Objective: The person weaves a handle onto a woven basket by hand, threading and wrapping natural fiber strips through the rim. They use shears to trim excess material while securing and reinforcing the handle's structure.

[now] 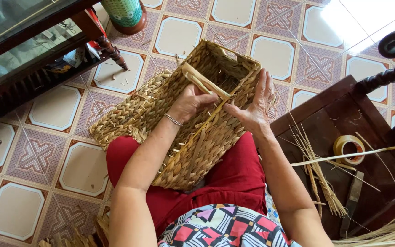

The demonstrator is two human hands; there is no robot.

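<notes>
Woven basket (161, 105) lies tipped on its side across the lap, open mouth facing away, its near corner resting on red trousers (234, 178). Left hand (190, 103) is curled closed, pinching a flat pale straw strand (204, 84) at the basket's rim. Right hand (257, 107) rests flat against the rim, fingers spread and loose, gripping nothing; its thumb is near the strand. Basket's inside mostly in shadow, weave there hard to read. On the dark wooden bench (339, 119): tape roll (349, 148), loose straw (321, 174), a small tool (353, 201), kind unclear. Patterned floor tiles (56, 107).
</notes>
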